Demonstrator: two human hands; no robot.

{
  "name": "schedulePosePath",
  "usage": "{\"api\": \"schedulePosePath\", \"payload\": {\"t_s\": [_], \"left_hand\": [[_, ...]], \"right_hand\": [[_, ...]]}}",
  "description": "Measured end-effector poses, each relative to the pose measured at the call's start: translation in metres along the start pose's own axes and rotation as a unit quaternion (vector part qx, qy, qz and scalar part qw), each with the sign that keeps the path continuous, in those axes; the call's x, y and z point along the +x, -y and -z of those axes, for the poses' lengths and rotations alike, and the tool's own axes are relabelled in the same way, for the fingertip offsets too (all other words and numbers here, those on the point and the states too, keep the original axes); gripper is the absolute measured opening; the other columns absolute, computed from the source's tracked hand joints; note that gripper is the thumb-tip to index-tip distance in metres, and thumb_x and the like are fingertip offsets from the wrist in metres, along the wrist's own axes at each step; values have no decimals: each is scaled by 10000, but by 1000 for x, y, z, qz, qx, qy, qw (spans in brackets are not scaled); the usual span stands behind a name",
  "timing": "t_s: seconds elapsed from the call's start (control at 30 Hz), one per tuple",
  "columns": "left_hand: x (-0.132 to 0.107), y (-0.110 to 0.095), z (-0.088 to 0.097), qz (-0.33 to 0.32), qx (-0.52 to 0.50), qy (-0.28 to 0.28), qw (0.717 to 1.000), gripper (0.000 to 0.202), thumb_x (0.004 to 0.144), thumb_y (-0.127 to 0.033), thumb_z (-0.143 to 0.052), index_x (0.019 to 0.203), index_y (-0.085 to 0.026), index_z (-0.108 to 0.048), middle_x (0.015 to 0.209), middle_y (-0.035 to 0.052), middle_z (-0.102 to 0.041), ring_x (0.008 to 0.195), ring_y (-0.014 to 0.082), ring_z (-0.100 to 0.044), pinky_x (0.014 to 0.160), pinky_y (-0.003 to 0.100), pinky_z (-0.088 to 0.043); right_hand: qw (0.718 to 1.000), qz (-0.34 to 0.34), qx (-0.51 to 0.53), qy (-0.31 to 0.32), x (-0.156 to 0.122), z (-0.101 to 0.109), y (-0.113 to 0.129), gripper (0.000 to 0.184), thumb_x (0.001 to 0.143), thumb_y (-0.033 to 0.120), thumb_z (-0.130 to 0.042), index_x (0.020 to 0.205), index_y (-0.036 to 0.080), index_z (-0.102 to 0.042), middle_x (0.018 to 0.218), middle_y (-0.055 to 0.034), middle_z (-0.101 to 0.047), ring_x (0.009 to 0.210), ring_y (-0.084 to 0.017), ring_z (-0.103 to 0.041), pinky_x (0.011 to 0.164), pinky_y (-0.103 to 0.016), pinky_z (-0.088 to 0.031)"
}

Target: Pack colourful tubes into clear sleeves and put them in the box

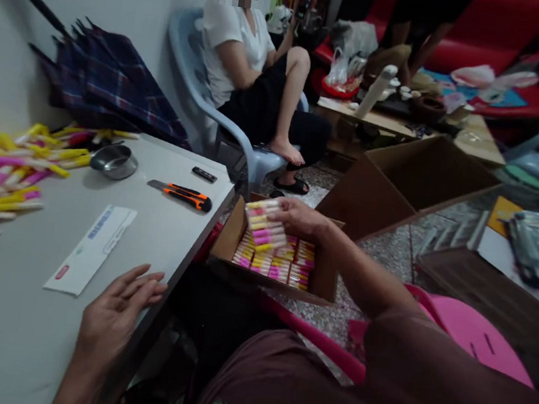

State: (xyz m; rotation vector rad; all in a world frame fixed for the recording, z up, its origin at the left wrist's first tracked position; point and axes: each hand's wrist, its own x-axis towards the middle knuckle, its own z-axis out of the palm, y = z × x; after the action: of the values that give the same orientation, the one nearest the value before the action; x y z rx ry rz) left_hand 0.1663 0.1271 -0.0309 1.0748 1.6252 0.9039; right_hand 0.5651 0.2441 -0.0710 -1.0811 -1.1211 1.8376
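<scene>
My right hand [299, 217] grips a clear pack of yellow, pink and white sticks [266, 228] by its right side, over an open cardboard box [229, 233]. Inside that box stand rows of similar packs [278, 270]. At the table's [28, 323] right edge rests my left hand [122, 305], palm partly up, fingers loosely extended, with nothing in it. Near it on the table lies a white printed paper envelope [91, 249]. Loose sticks of the same colours [6, 183] are heaped at the table's far left; whether they are pens or something else I cannot tell.
An orange and black utility knife [182, 196], a small black case [204, 174] and a metal bowl [114, 161] sit on the table. Behind it leans a plaid umbrella [112, 78]. Someone sits in a blue chair [189, 54]. A larger open carton [373, 195] stands beyond the box.
</scene>
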Motion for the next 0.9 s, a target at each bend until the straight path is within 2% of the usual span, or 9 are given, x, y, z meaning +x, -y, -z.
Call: {"api": "schedulePosePath", "payload": {"t_s": [0.07, 0.13, 0.2, 0.3, 0.4, 0.5, 0.7, 0.8, 0.9], "left_hand": [[-1, 10, 3, 13, 24, -17, 999, 658, 765, -558, -804, 1279, -178, -648, 1154, 109, -759, 956, 253, -762, 897, 371, -643], [-1, 18, 4, 17, 34, -37, 999, 618, 774, -550, -800, 1260, -194, -662, 1149, 89, -762, 976, 239, -756, 904, 342, -637], [0, 22, 2, 20, 41, -51, 998, 591, 783, -541, -798, 1254, -210, -665, 1148, 72, -762, 985, 224, -751, 901, 317, -632], [0, 22, -3, 19, 48, -63, 997, 578, 779, -539, -801, 1243, -222, -668, 1138, 60, -761, 973, 211, -746, 881, 300, -629], [-2, 20, -6, 15, 56, -68, 996, 597, 760, -547, -810, 1236, -215, -669, 1120, 62, -761, 955, 207, -743, 891, 311, -625], [-5, 20, -9, 8, 62, -78, 995, 610, 758, -555, -805, 1239, -206, -665, 1116, 69, -761, 958, 211, -742, 907, 324, -621], [-11, 12, -14, 4, 53, -98, 994, 618, 731, -589, -801, 1180, -183, -678, 1074, 97, -768, 925, 262, -752, 876, 394, -633], [-33, -4, -10, -6, 62, -121, 991, 546, 761, -595, -761, 1159, -229, -687, 1048, 81, -771, 917, 300, -750, 879, 479, -631], [-77, -17, 1, -12, 67, -135, 988, 528, 776, -638, -680, 1212, -340, -673, 1067, 72, -762, 1028, 367, -716, 782, 549, -636]], "right_hand": [[998, -45, 0, -50, -17, 46, -14, 396, 720, 240, -860, 1063, 95, -724, 1056, -129, -774, 901, -232, -730, 844, -356, -592], [989, -86, -20, -118, -30, 81, -36, 361, 730, 229, -848, 1039, 90, -723, 1013, -132, -778, 852, -235, -725, 775, -344, -599], [970, -116, -59, -205, -38, 102, -61, 308, 717, 190, -851, 978, 90, -721, 909, -114, -776, 753, -210, -702, 668, -297, -580], [940, -144, -96, -296, -41, 114, -99, 235, 691, 115, -845, 874, 91, -699, 753, -68, -734, 621, -152, -629, 557, -235, -511], [934, -157, -88, -307, -35, 108, -125, 202, 690, 97, -823, 821, 93, -668, 684, -49, -695, 580, -133, -586, 533, -228, -483], [938, -159, -73, -299, -23, 93, -139, 195, 698, 133, -805, 814, 97, -652, 679, -52, -683, 581, -141, -583, 550, -252, -495], [948, -122, -65, -288, 0, 53, -134, 237, 680, 200, -802, 837, 138, -635, 710, -42, -664, 636, -160, -578, 591, -273, -506], [956, -95, -70, -267, -9, 32, -124, 227, 722, 268, -780, 890, 157, -675, 809, -78, -695, 742, -207, -616, 652, -306, -531], [966, -60, -96, -232, -29, 13, -113, 268, 781, 358, -740, 992, 193, -720, 928, -89, -710, 844, -239, -631, 697, -337, -548]]}}
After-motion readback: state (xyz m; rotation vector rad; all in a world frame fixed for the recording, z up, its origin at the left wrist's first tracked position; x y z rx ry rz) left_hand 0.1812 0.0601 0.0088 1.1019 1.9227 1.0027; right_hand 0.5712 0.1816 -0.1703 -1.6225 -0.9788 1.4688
